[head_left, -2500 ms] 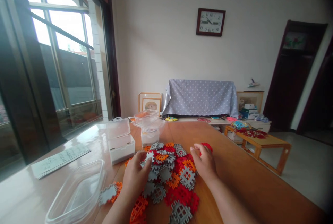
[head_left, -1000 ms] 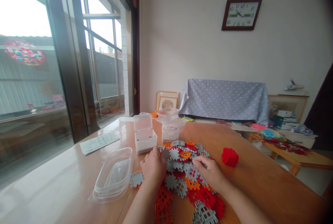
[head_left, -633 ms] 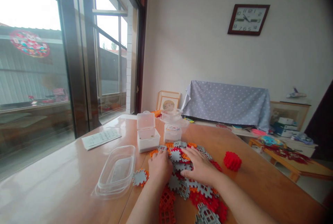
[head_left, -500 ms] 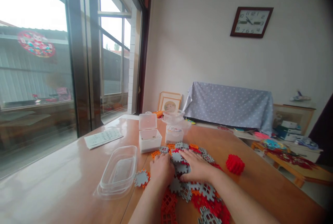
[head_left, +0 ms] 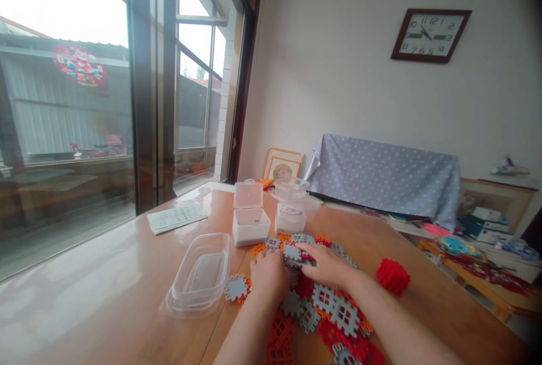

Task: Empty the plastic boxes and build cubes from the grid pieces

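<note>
A heap of flat notched tiles (head_left: 322, 303) in grey, red and orange lies on the wooden table (head_left: 105, 303). My left hand (head_left: 269, 277) rests palm down on the heap's left side, fingers curled over tiles. My right hand (head_left: 326, 266) lies beside it, fingertips pinching a grey tile (head_left: 293, 254) at the heap's top. A red cube built of tiles (head_left: 393, 276) stands alone to the right, apart from both hands.
A clear plastic tub (head_left: 201, 274) lies left of the heap. A small white box with its lid up (head_left: 249, 225) and stacked clear containers (head_left: 291, 211) stand behind it. A printed sheet (head_left: 176, 217) lies near the window. A low side table (head_left: 486, 291) stands at right.
My right hand has left the red cube on the table and moved left onto the heap beside my left hand. The camera has turned left, toward the window.
</note>
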Tool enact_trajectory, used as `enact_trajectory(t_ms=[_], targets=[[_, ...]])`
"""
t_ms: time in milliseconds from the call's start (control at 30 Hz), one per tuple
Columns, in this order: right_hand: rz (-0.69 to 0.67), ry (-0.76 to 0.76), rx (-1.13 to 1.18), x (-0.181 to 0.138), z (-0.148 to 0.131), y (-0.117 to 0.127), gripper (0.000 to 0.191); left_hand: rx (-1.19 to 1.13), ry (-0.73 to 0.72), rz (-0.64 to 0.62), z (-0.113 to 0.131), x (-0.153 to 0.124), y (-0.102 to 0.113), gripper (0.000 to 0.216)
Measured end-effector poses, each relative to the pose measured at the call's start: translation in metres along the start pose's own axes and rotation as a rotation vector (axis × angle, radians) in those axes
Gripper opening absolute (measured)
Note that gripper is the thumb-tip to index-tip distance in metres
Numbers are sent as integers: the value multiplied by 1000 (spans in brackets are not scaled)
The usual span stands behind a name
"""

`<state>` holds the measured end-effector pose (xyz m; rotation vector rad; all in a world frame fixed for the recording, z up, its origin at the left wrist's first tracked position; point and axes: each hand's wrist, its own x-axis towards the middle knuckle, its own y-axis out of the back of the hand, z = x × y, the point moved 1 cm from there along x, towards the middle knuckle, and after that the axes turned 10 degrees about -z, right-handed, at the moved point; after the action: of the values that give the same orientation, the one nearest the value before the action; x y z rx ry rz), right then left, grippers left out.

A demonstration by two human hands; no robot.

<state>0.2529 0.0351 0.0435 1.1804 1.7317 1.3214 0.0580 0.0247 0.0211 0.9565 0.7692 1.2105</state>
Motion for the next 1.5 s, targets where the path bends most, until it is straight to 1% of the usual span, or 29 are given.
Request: enact_trajectory(t_ms=[100,200,300,467,500,567,667,733,767,900,1000,1067,1100,1200,1300,1367,1433,1500], targets=[[20,-21,-16,0,1,3,53,-3,-3,-2,0,0,1,32],[57,-32,-62,0,1,1,47,-2,-12,8,0,1,0,32],[65,-26,-129,0,-2,-5,49,-11,-19,11,-1,1,-1,34],[51,1,-233,4,-6,-18,68,-26,-37,7,-1,1,-2,37],[59,0,-237,4,-6,-19,67,-24,-37,6,-1,1,-2,35],[87,1,-211,4,-5,-19,59,-18,-32,6,-1,0,-2,32],[130,-10,-92,3,-1,-15,38,-11,-30,-1,-1,0,-1,29],[155,-37,47,2,4,-11,26,-10,-30,-6,-1,0,0,29],[172,-52,137,3,6,-9,23,-11,-28,-8,0,0,0,29],[235,-28,623,5,12,-4,24,-43,-2,-9,0,1,2,30],[182,-42,1018,3,7,-2,34,-103,17,26,1,2,3,34],[144,-80,1198,-2,1,0,39,-152,9,48,1,3,4,37],[137,-87,1254,-4,-2,1,40,-178,3,53,1,3,4,37],[121,-80,1329,-12,-9,2,43,-264,1,46,3,3,8,39],[69,-83,1364,-16,-14,2,56,-343,8,39,4,3,11,37],[55,-75,1359,-17,-15,3,61,-370,12,45,4,4,12,37],[84,-57,1335,-17,-13,5,59,-375,19,50,3,5,11,37],[167,-59,1300,-15,-5,8,53,-377,29,48,1,6,9,37]])
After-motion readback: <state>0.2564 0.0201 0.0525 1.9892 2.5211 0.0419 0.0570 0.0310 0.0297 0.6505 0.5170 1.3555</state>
